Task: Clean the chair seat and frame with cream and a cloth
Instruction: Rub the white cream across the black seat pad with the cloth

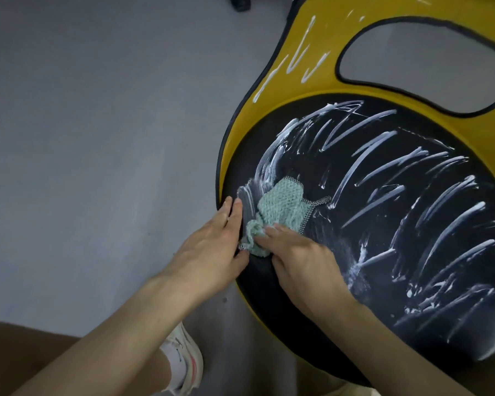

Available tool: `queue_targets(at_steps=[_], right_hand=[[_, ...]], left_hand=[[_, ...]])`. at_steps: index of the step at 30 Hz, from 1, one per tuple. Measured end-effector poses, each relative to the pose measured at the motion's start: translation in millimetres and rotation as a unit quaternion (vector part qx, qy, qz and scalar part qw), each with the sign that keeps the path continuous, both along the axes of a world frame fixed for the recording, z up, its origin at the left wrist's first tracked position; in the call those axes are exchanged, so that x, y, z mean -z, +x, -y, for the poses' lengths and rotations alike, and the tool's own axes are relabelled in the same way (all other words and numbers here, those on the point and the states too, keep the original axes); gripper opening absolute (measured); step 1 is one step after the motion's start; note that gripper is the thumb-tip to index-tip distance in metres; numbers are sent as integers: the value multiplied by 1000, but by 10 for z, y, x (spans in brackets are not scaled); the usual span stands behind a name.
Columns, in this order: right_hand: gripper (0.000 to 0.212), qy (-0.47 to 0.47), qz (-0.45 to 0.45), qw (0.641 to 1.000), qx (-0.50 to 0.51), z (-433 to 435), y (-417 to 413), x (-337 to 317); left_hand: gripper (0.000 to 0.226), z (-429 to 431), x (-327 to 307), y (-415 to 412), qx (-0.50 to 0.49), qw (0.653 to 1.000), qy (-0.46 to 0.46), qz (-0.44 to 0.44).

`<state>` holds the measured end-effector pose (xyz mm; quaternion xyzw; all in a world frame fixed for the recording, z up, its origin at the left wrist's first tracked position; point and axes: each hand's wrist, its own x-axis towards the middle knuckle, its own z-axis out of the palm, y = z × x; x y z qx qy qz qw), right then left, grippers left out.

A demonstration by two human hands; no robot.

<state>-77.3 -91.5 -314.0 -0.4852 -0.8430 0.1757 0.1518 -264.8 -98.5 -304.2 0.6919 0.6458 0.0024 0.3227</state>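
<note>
A round black chair seat [383,281] fills the right side, streaked with white cream [383,167] in several long lines. Around it runs a yellow frame [306,67] with a black edge, also marked with cream lines. A teal cloth [280,207] with a grey mesh border lies on the seat's left part, over smeared cream. My right hand [300,261] presses on the cloth's near end, fingers closed on it. My left hand [212,241] rests flat on the seat's left rim, its thumb touching the bunched corner of the cloth.
Grey floor [97,138] lies to the left of the chair. My white shoe [183,358] and bare leg are at the bottom, close to the seat's near edge. A cut-out opening [423,64] in the yellow backrest shows the floor. Dark objects [240,2] stand at the top edge.
</note>
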Motion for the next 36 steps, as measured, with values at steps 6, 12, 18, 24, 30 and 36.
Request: queue_targets(at_steps=[6,12,18,24,30,36], right_hand=[[39,-233,-323,901,172,-207,-18,-560],[42,-36,-22,998,54,-202,90,-395],[62,-3,217,974,-58,-262,121,52],[68,-27,205,977,-47,-20,101,36],[60,-31,214,970,-114,32,76,49],[68,-35,209,974,-80,-559,-410,94]], left_hand=[[108,22,13,-13,0,1000,-18,22],[107,88,49,0,-13,1000,-8,22],[104,126,79,64,-7,999,36,0],[104,151,107,63,-8,997,76,6],[104,207,171,63,-13,995,96,-2],[103,220,188,45,-18,996,92,-4]])
